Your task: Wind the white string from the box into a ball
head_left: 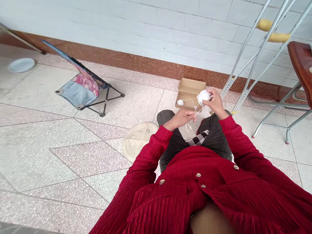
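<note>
My right hand (pixel 215 102) holds a ball of white yarn (pixel 203 97), with thumb and fingers curled around its right side. My left hand (pixel 182 118) is closed in a pinch on the white yarn strand (pixel 198 111), which runs up to the ball. A loose end of yarn dangles below the left fingers. Just beyond my hands an open cardboard box (pixel 188 96) stands on the floor. Inside it lie a smaller ball of white yarn (pixel 180 102) and some loose loops of strand.
A folding chair (pixel 79 91) stands to the left, with a pale basin (pixel 21 65) farther off. A round beige lid-like disc (pixel 133 139) lies beside my left knee. Metal crutches (pixel 253 58) lean on the tiled wall (pixel 170 19) at right, near a brown-seated metal chair (pixel 301 68).
</note>
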`<action>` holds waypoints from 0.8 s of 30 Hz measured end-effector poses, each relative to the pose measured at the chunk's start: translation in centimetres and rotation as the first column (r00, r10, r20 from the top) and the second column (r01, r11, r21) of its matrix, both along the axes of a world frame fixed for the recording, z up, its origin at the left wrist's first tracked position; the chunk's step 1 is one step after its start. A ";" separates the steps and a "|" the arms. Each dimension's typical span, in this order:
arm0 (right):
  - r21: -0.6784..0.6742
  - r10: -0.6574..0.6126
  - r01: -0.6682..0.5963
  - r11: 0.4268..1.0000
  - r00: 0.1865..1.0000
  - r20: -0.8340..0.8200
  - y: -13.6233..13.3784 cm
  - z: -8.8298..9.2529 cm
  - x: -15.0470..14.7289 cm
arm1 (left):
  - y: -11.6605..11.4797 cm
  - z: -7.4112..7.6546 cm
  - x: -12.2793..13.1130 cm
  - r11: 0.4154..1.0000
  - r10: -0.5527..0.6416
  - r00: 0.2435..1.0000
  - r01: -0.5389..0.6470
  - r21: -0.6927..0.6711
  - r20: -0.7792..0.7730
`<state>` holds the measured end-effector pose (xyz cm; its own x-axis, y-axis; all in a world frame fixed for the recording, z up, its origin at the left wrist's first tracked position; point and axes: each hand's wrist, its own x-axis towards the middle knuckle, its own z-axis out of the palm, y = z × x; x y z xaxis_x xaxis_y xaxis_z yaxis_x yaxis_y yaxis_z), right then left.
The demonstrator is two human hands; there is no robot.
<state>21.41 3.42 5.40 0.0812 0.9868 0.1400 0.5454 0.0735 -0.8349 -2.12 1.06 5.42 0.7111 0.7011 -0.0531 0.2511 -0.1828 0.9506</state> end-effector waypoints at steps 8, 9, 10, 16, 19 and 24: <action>-0.480 0.317 -0.478 0.736 0.869 -0.381 -3.9 -0.9 -0.5 | 2.1 -0.2 -1.0 0.987 0.088 0.996 -0.087 0.136 -0.003; -0.483 0.321 -0.539 0.690 0.827 -0.462 -4.1 -0.7 -0.3 | 2.2 -0.2 -1.1 0.989 0.080 0.997 -0.080 0.126 0.004; -0.466 0.328 -0.590 0.659 0.783 -0.529 -4.3 -0.6 0.0 | 2.2 -0.3 -1.2 0.991 0.078 0.997 -0.079 0.111 0.009; -0.252 0.268 -0.731 0.634 0.514 -0.815 -4.9 -1.1 0.7 | 2.5 -1.0 -1.9 0.994 0.106 0.994 -0.106 -0.003 0.015; -0.209 0.235 -0.698 0.685 0.484 -0.843 -5.0 -0.8 0.3 | 2.8 -1.4 -1.9 0.990 0.140 0.989 -0.140 -0.023 0.048; -0.134 0.306 -0.679 0.722 0.487 -0.818 -5.3 1.2 -0.8 | 3.0 -1.8 -1.5 0.982 0.178 0.978 -0.170 -0.083 0.109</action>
<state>20.65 -1.88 6.64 -0.5532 0.8243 -0.1207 -0.2431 -0.2983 -0.9230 -3.57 4.08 3.58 0.5829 0.8119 -0.0333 0.1607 -0.0750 0.9842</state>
